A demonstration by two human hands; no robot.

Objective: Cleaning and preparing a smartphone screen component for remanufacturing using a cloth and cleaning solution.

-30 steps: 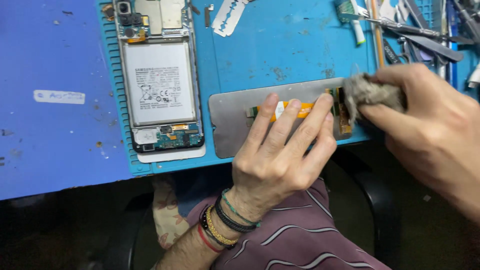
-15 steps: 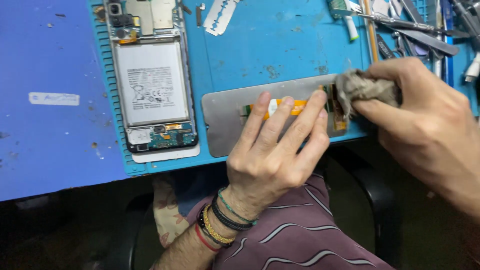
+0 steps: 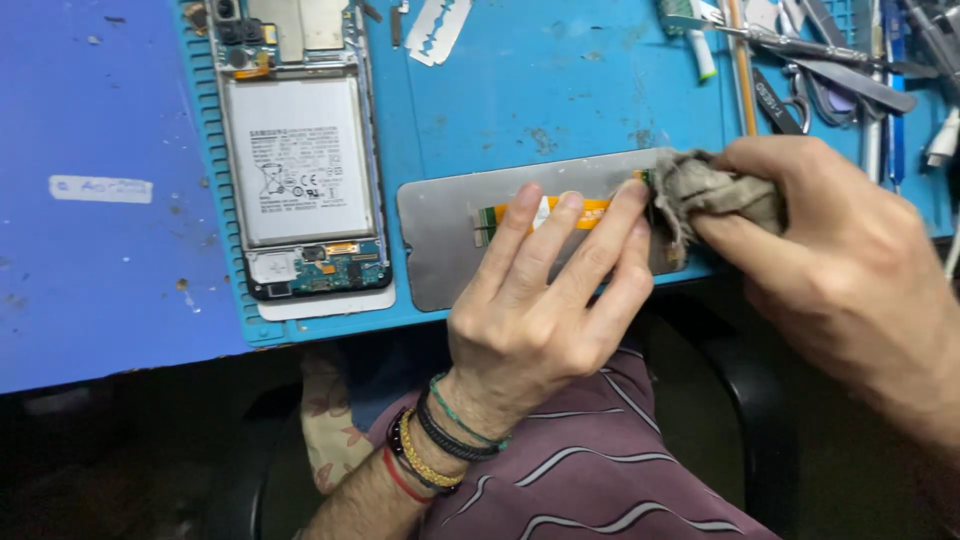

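- Teal work mat [image 3: 560, 90]: lying across the upper centre of the frame, carrying every part listed here.
- Opened phone body [image 3: 300, 160]: resting upper left, its white battery [image 3: 298, 160] sitting inside the frame.
- Grey display panel [image 3: 440, 230]: lying face down at centre, on the mat's near edge.
- Left hand [image 3: 540, 320]: we are pressing our spread, open fingers flat on the panel and its orange flex strip [image 3: 590, 210].
- Right hand [image 3: 830, 250]: we are pinching a grey rag [image 3: 710, 190] against the panel's right end.
- Hand tools [image 3: 830, 70]: lying upper right.
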